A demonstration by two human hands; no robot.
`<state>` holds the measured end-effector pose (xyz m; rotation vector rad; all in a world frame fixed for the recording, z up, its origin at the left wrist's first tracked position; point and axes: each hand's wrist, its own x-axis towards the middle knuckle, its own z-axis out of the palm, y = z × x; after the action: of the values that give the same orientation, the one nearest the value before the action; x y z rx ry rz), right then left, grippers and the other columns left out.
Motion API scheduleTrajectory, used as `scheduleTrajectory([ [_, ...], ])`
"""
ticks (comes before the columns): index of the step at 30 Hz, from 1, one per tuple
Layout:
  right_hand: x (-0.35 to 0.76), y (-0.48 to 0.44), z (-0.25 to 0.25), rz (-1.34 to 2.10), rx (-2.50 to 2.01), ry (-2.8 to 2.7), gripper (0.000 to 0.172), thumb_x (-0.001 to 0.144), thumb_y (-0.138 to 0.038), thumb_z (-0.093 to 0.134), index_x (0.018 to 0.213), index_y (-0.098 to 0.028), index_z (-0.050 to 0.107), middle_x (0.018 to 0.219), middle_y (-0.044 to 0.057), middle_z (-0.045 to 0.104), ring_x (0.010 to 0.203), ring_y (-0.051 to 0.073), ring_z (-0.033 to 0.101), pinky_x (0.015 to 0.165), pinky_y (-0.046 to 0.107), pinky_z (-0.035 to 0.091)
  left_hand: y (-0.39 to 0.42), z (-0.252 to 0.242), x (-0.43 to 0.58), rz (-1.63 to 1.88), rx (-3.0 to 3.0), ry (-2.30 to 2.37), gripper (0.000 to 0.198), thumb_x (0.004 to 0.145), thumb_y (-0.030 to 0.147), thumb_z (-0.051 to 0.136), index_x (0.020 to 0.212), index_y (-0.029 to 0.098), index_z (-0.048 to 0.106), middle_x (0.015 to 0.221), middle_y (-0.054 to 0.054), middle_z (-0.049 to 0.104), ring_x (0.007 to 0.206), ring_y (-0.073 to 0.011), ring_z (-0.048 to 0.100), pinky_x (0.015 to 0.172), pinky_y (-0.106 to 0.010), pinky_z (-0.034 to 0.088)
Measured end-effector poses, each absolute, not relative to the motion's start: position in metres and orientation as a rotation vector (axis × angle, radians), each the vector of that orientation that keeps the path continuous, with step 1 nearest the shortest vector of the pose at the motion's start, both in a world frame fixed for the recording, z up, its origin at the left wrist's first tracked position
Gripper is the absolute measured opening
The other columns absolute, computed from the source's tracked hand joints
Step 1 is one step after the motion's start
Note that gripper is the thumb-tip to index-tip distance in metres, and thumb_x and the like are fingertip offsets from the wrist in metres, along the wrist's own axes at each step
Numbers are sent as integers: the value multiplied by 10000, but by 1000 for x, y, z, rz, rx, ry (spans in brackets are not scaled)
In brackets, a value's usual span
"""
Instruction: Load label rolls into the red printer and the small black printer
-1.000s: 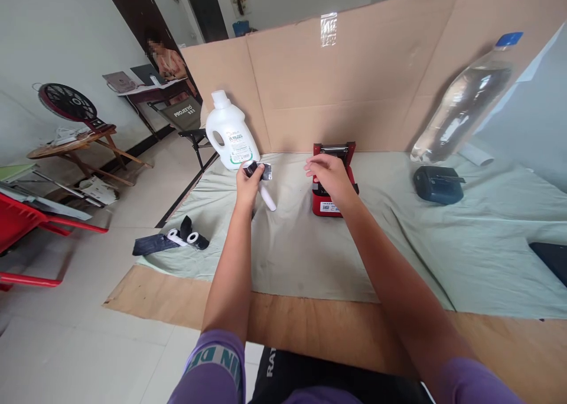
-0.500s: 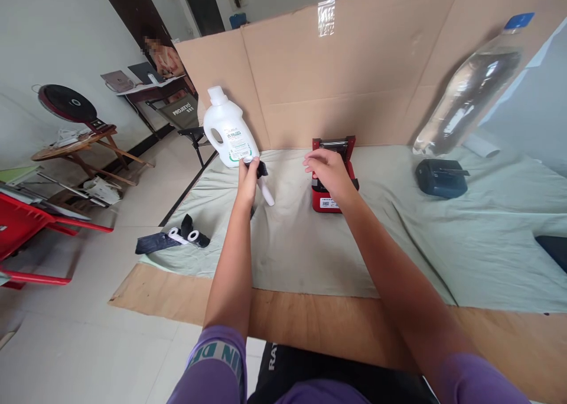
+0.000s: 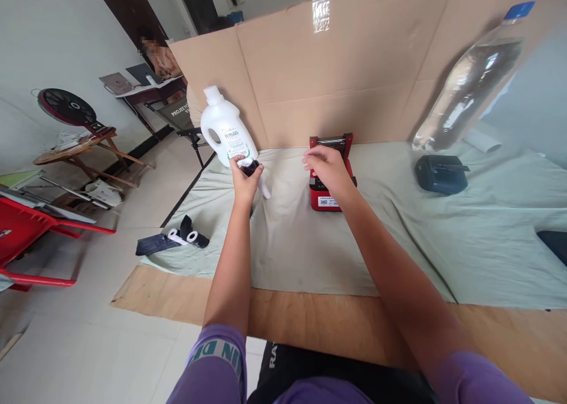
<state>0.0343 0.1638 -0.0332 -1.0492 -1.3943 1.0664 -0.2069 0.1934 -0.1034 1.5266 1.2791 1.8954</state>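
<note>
My left hand [image 3: 243, 178] is closed round a small black-wrapped paper roll [image 3: 250, 167], held just in front of a white detergent bottle [image 3: 226, 129]. A white paper roll [image 3: 264, 189] lies on the cloth right under that hand. My right hand [image 3: 325, 166] hovers with its fingers loosely curled over a small red label printer [image 3: 328, 197], whose lid stands open at the back. Nothing shows in the right hand.
A pale green cloth [image 3: 398, 238] covers the wooden table. A black printer [image 3: 439, 173] and a large clear bottle [image 3: 469, 79] stand at the right by the cardboard wall [image 3: 345, 79]. Black wrappers and two white rolls [image 3: 182, 237] lie at the left edge. A person sits far left.
My left hand has closed more tightly round the black-wrapped roll and drawn it slightly toward the bottle. My right hand has stayed over the red printer.
</note>
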Motion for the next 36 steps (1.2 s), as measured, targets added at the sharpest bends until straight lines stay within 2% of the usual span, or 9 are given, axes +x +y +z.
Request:
scheduleTrajectory([
  [5, 34, 163, -33, 1074, -1052, -1411, 65, 795, -212, 591, 824, -208, 649, 920, 19, 687, 775, 154, 670, 725, 286, 516, 187, -101, -204, 1656, 1567, 1685, 315, 717, 354, 736, 902, 204, 530, 865, -22, 670, 803, -163, 636, 744, -277, 508],
  [8, 34, 163, -33, 1077, -1048, -1414, 66, 797, -209, 590, 822, -209, 650, 910, 20, 686, 773, 160, 671, 732, 299, 519, 185, -97, -202, 1608, 1551, 1743, 361, 726, 355, 722, 1001, 218, 532, 934, -25, 696, 809, -158, 648, 733, -266, 508],
  [10, 34, 162, -33, 1075, -1045, -1417, 70, 800, -207, 586, 821, -210, 653, 910, 19, 686, 774, 161, 671, 743, 307, 522, 184, -96, -201, 1557, 1617, 1752, 315, 746, 349, 695, 998, 221, 555, 943, -21, 702, 823, -154, 648, 750, -259, 502],
  [15, 34, 162, -33, 1065, -1036, -1434, 71, 804, -205, 585, 810, -206, 656, 932, 25, 691, 771, 165, 673, 747, 322, 525, 186, -110, -194, 1273, 1728, 1899, 175, 729, 348, 698, 770, 203, 609, 714, 14, 647, 681, -144, 582, 687, -252, 451],
  [20, 33, 163, -35, 1059, -1020, -1452, 72, 797, -218, 597, 825, -202, 662, 920, 27, 697, 764, 174, 677, 740, 329, 526, 190, -138, -181, 1248, 1577, 2030, 166, 747, 352, 670, 732, 206, 592, 652, 15, 616, 632, -144, 557, 637, -247, 420],
  [26, 29, 165, -38, 1049, -1023, -1464, 86, 790, -244, 604, 829, -204, 670, 864, 12, 696, 757, 173, 669, 746, 328, 526, 194, -160, -172, 1126, 1652, 2125, 168, 794, 383, 642, 800, 216, 618, 796, -31, 697, 777, -185, 640, 707, -253, 443],
  [31, 28, 168, -42, 1048, -994, -1475, 103, 783, -266, 610, 834, -206, 677, 859, 10, 695, 751, 177, 667, 739, 336, 521, 182, -151, -164, 825, 1795, 2442, 253, 869, 465, 567, 960, 239, 635, 994, -115, 721, 950, -286, 670, 770, -324, 450],
  [36, 29, 167, -41, 1054, -996, -1470, 96, 783, -266, 614, 833, -210, 673, 874, 12, 697, 756, 170, 667, 755, 329, 523, 176, -143, -164, 680, 1849, 2482, 299, 901, 494, 528, 998, 225, 616, 1045, -172, 703, 926, -332, 676, 737, -354, 443],
])
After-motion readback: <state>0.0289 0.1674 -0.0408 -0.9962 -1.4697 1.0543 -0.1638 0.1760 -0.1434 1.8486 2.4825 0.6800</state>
